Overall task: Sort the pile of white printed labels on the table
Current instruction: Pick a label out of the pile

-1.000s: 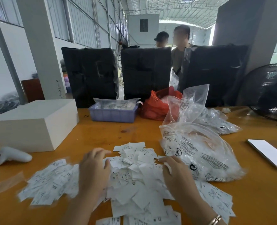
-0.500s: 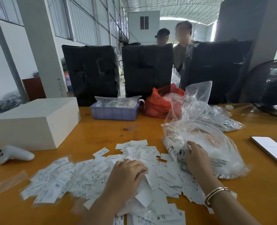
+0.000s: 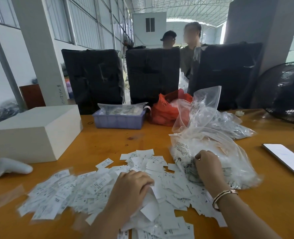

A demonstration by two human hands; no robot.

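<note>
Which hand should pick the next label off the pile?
Probably the left hand: it already lies on the middle of the label pile, fingers curled over loose labels. The right hand is off at the pile's edge, gripping the clear plastic bag.

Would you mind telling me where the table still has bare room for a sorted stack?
Bare wood lies between the white box, purple tray and label pile. Another patch sits near the phone, toward the near right edge. The centre is crowded with labels and the clear bag.
</note>
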